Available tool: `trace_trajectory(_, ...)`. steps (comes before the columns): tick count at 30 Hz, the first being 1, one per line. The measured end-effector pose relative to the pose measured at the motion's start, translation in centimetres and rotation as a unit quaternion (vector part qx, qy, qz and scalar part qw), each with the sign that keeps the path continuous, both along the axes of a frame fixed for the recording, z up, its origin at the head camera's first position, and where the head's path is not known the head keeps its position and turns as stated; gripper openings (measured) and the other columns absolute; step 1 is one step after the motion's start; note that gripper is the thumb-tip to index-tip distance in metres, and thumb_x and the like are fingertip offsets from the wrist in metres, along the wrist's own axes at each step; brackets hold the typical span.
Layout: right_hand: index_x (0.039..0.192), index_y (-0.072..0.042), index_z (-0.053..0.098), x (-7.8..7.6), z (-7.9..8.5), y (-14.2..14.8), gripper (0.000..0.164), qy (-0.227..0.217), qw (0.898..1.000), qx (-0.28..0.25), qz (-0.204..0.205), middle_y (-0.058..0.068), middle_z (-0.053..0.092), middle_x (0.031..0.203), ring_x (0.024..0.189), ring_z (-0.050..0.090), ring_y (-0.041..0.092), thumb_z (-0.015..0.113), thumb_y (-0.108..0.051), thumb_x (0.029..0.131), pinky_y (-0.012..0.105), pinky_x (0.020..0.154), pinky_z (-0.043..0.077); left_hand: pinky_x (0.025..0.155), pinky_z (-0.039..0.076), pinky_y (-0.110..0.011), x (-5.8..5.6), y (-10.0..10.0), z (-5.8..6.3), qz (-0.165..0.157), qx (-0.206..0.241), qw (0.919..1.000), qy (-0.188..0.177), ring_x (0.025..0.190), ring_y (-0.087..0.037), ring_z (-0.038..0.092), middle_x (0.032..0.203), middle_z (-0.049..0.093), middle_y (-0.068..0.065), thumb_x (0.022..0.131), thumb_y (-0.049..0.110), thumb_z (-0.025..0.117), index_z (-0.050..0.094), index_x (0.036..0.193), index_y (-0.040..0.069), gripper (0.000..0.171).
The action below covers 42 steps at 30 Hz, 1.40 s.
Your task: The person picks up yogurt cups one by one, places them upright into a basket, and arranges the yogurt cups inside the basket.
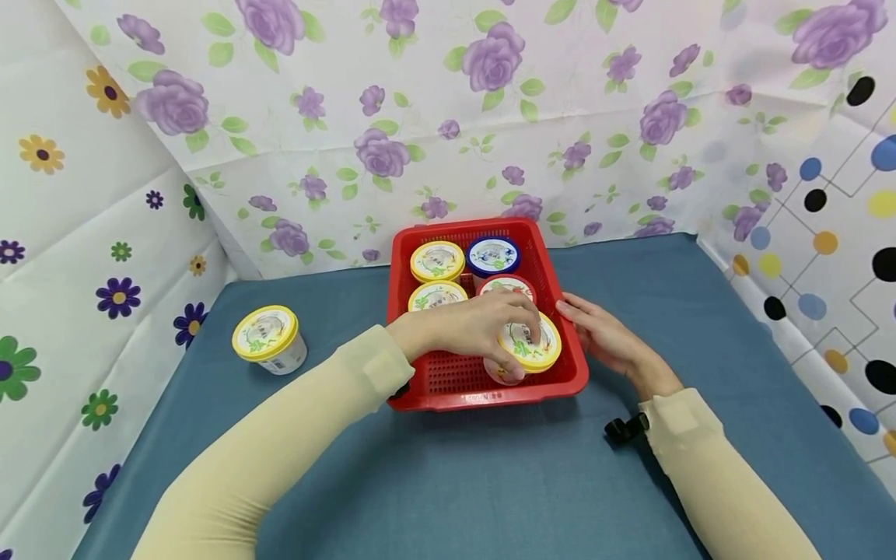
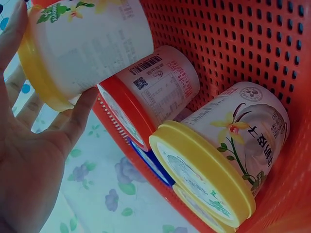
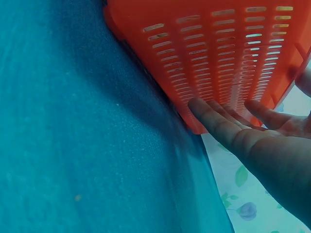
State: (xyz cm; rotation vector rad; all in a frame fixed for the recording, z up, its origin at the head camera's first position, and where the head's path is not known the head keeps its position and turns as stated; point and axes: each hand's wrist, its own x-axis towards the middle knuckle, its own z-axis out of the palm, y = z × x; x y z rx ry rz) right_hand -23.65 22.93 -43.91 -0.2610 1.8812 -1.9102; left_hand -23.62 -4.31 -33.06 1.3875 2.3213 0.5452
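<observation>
My left hand (image 1: 483, 327) reaches into a red plastic basket (image 1: 448, 401) and grips a white tub with a yellow lid (image 1: 549, 342) at its near right corner. In the left wrist view, the fingers and thumb spread around the lid of this tub (image 2: 92, 48), which is tilted beside the others. Behind it in the basket are a red-lidded tub (image 1: 505, 285), a blue-lidded tub (image 1: 493, 255) and two yellow-lidded tubs, one at the back left (image 1: 437, 260). My right hand (image 1: 605, 334) touches the basket's right side, its fingers stretched along the slotted outer wall (image 3: 199, 58).
Another yellow-lidded tub (image 1: 269, 338) stands on the blue cloth-covered table (image 1: 476, 490), left of the basket. Flowered sheets (image 1: 434, 124) hang behind and at the left, and a dotted sheet (image 1: 826, 272) at the right. A black wrist camera (image 1: 625, 429) sits on the right wrist.
</observation>
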Motion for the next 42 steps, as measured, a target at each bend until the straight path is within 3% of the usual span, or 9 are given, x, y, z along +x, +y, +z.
trace_trajectory(14,0.165,-0.009,0.021,-0.11,0.04,0.02,0.065,-0.007,1.000,-0.003,0.003,0.016,0.044,0.154,0.117,0.066,0.015,0.047,-0.036,0.111,0.034,0.095,0.058,0.104,0.047,-0.027,0.51,0.40,-0.60,-0.010,-0.034,0.9992,-0.020,0.134,-0.011,0.036,0.143,0.045,0.008,0.086,0.038,0.086,0.066,0.118,0.030,0.039)
trace_trajectory(22,0.165,-0.009,0.023,-0.08,-0.04,0.01,0.063,-0.006,1.000,-0.010,0.003,0.015,0.046,0.152,0.117,0.067,0.015,0.047,-0.034,0.112,0.035,0.095,0.058,0.105,0.047,-0.028,0.55,0.64,-0.76,-0.022,-0.058,0.9980,-0.004,0.129,-0.010,0.040,0.138,0.049,0.008,0.086,0.042,0.084,0.067,0.117,0.030,0.037)
trace_trajectory(32,0.165,-0.009,0.023,-0.07,-0.01,0.03,0.064,-0.003,1.000,-0.007,0.003,0.014,0.047,0.151,0.116,0.067,0.015,0.048,-0.035,0.111,0.035,0.095,0.058,0.101,0.049,-0.025,0.67,0.79,-0.69,-0.008,-0.047,0.9988,-0.010,0.126,-0.008,0.043,0.135,0.050,0.008,0.086,0.042,0.085,0.066,0.115,0.029,0.037)
trace_trajectory(42,0.165,-0.009,0.023,-0.11,0.03,0.07,0.065,0.000,1.000,0.001,0.003,0.016,0.046,0.153,0.117,0.066,0.015,0.048,-0.036,0.111,0.035,0.095,0.058,0.098,0.049,-0.022,0.80,0.65,-0.77,-0.026,-0.061,0.9977,-0.010,0.126,-0.009,0.042,0.137,0.048,0.007,0.084,0.031,0.086,0.063,0.108,0.026,0.033)
